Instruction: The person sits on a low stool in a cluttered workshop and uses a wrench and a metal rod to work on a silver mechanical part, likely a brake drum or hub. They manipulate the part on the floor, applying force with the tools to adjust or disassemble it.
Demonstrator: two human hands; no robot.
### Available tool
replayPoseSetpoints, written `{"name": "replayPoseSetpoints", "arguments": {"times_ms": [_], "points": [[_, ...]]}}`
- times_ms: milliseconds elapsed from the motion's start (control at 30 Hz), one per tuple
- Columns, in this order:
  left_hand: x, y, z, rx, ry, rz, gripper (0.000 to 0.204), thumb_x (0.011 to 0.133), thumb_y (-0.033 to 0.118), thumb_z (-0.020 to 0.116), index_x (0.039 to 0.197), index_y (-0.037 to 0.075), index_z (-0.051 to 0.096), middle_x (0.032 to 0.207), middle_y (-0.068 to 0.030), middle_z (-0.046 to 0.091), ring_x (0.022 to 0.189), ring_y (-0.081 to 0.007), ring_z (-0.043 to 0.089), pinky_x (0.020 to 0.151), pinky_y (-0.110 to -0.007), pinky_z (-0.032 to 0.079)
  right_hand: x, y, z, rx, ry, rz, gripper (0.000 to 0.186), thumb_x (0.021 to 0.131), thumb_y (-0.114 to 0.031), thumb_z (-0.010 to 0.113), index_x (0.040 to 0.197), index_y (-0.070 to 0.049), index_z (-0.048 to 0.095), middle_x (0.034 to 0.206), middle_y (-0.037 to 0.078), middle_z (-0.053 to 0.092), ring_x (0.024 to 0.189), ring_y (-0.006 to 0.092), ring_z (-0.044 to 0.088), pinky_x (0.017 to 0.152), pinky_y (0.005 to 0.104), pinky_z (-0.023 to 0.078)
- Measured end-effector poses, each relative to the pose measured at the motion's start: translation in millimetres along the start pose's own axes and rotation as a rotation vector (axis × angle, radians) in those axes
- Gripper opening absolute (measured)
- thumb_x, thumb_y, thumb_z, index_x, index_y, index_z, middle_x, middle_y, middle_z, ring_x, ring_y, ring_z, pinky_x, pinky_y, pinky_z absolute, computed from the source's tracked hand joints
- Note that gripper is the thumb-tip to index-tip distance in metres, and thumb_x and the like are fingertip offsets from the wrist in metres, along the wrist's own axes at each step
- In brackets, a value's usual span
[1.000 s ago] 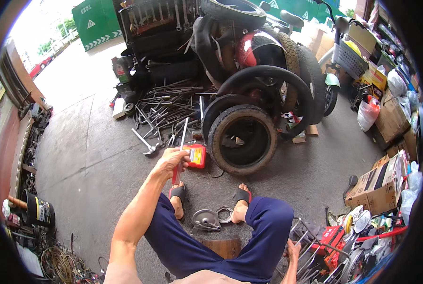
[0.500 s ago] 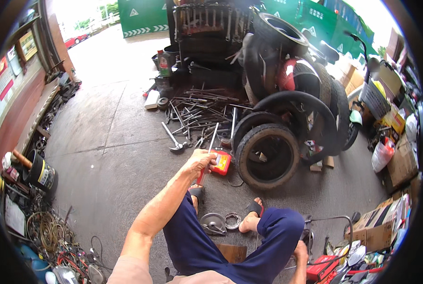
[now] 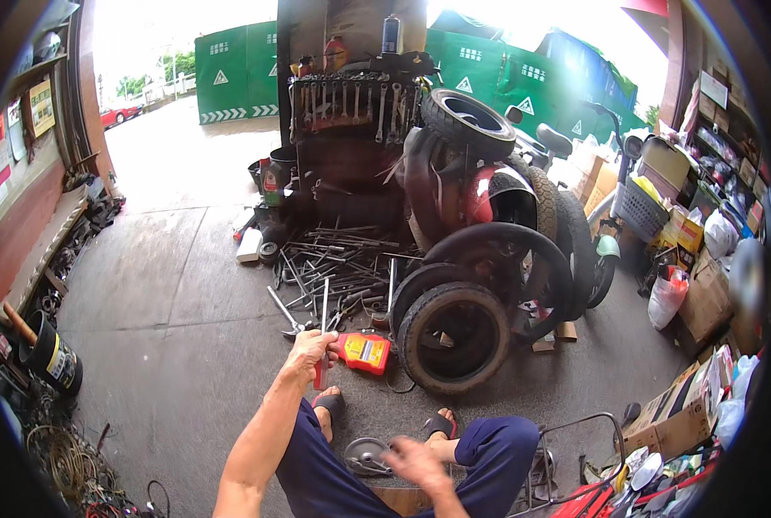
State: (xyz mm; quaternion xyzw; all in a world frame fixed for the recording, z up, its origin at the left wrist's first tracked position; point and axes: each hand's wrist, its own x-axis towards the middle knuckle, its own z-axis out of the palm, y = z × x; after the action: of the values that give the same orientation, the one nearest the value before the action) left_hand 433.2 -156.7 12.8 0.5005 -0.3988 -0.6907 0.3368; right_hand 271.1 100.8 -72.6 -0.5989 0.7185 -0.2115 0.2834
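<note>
A long screwdriver (image 3: pixel 321 372) with a red handle and silver shaft is upright in my left hand (image 3: pixel 314 352), whose fingers are closed round it. Just to its right a red plastic container (image 3: pixel 364 352) with a yellow label lies on the ground. My right hand (image 3: pixel 413 463) is smeared by motion over a round metal hub plate (image 3: pixel 361 453) between my feet; its grip cannot be made out. A wooden board (image 3: pixel 402 499) is partly visible below it. A claw hammer (image 3: pixel 286 315) lies beyond my left hand, beside scattered metal bars and tools (image 3: pixel 342 255).
Stacked tyres (image 3: pixel 454 337) stand ahead right, beside a dark rack hung with wrenches (image 3: pixel 351 104). A black bucket (image 3: pixel 50 361) and coiled cables (image 3: pixel 62 462) line the left. Boxes (image 3: pixel 666 410), bags (image 3: pixel 666 298) and a metal frame (image 3: pixel 575 427) crowd the right. Green barriers (image 3: pixel 234 78) stand outside.
My right hand has moved from beside my right knee inward over the hub plate. My left hand still grips the screwdriver. The view has shifted, showing more of the rack and barriers ahead.
</note>
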Motion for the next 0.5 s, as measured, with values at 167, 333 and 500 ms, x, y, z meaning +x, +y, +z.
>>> {"name": "replayPoseSetpoints", "arguments": {"times_ms": [167,333,500], "points": [[-2,-8,-19,0.087,0.022,0.025,0.018,0.087,0.02,0.063,0.086,0.002,0.061,0.068,-0.0064,0.062,0.052,-0.0134,0.056,0.046,-0.028,0.047,-20,29,118,-0.23,-0.449,0.0,0.051,0.083,-0.047,0.061,0.108,-0.003,0.064,0.104,0.022,0.064,0.096,0.0346,0.063,0.083,0.0435,0.049],[0,-39,-11,-0.202,0.026,-0.097,0.016,0.086,0.015,0.064,0.09,0.001,0.059,0.073,-0.0085,0.06,0.054,-0.0157,0.054,0.047,-0.031,0.046,22,57,132,-0.03,-0.51,0.07,0.043,0.077,-0.044,0.067,0.097,-0.006,0.068,0.096,0.024,0.065,0.089,0.0373,0.064,0.075,0.0454,0.051],[-35,-25,3,-0.441,-0.247,-0.179,0.02,0.088,0.017,0.062,0.092,-0.001,0.058,0.072,-0.0077,0.059,0.054,-0.0157,0.054,0.046,-0.029,0.046,138,54,33,-0.054,-0.602,-0.02,0.052,0.081,-0.049,0.062,0.099,-0.001,0.068,0.096,0.021,0.067,0.089,0.0346,0.065,0.078,0.0425,0.05]]}}
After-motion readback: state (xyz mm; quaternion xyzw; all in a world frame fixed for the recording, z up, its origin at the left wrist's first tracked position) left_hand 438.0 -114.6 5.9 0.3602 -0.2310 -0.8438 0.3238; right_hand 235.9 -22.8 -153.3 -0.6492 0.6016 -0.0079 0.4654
